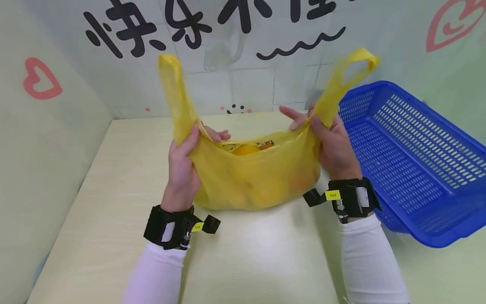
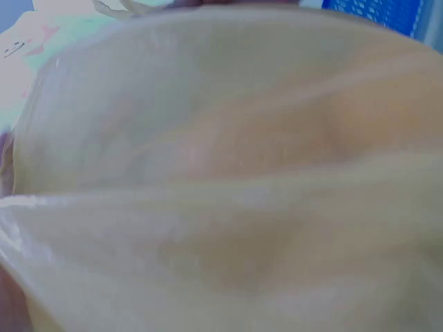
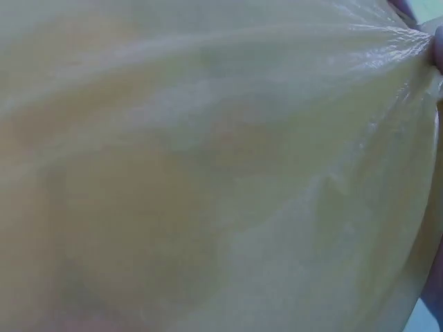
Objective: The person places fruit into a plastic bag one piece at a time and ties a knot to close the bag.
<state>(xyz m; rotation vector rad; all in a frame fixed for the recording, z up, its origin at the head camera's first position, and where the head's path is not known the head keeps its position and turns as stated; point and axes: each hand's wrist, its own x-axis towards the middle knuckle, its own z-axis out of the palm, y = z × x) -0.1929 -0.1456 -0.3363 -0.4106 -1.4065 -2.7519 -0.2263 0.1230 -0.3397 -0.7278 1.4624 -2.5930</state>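
Note:
A filled yellow plastic bag [image 1: 250, 181] hangs between my two hands above the table, its two loop handles sticking up. My left hand [image 1: 183, 162] grips the bag below the left handle, thumb in front. On the other side my right hand [image 1: 336, 143] pinches it below the right handle, some fingers spread behind. Through the bag's mouth an orange-yellow round item and a reddish-brown one show in part; their kind is unclear. In the left wrist view the stretched plastic [image 2: 228, 242] covers most of the picture. The right wrist view likewise shows plastic [image 3: 277, 207] with blurred orange shapes behind.
A blue plastic basket [image 1: 417, 147] with slotted walls stands at the right, close to my right wrist. The pale table [image 1: 125, 202] meets a white wall covering [image 1: 250, 84] with black lettering behind the bag. Another wall [image 1: 45, 139] borders the left side.

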